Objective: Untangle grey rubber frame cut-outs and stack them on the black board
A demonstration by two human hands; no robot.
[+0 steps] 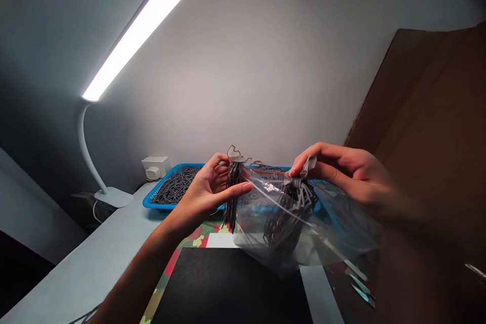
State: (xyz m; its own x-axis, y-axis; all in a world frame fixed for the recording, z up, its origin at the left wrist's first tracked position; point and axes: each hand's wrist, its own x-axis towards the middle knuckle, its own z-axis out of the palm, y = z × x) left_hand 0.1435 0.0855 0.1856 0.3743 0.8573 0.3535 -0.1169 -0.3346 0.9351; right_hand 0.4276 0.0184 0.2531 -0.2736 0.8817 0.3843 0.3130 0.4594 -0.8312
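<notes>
Evidently, both hands are occupied above the black board (235,288). The left hand (218,185) has its thumb across a hanging bundle of grey cords (231,210), holding it against the fingers; fingertips behind the bundle are partly concealed, and whether the thumb also grips the clear bag (248,225) cannot be told. The right hand (337,169) pinches the pale top of a second bundle (298,193), whose lower strands show only dimly through the film; glare and creases obscure the bag's mouth. Blur swallows the right forearm. Behind, the blue tray (161,206) of loose cords is partly masked by hands and bag. Pointed metal tools (362,291) at lower right are too dark to identify. The lamp (140,35) is cut off by the top edge.
</notes>
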